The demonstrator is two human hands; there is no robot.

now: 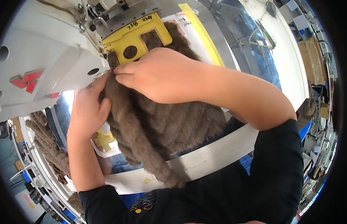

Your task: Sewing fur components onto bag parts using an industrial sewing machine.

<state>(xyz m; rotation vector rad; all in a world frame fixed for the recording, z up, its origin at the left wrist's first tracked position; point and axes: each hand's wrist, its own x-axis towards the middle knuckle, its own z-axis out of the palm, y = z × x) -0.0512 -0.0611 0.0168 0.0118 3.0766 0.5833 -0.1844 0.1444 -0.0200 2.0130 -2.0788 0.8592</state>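
Observation:
A brown plush fur piece [181, 123] lies across the work surface under my arms, and a narrow fur strip [138, 130] hangs from it over the front edge. Both my hands meet at its upper left, close beside the head of a white sewing machine [50, 71]. My left hand [87, 108] grips the edge of the fur, fingers together. With bent fingers my right hand [162, 76] pinches the same edge, its fingertips nearly touching the left ones. Just beyond them a yellow template [158, 28] with cut-out holes rests on the fur. The needle area is mostly hidden.
White paper with a yellow strip [203, 33] lies beside the template. A pale board [218, 147] runs along the front edge. More brown fur [50, 142] sits at the left. A white table [287, 48] and shelves with boxes stand at the right.

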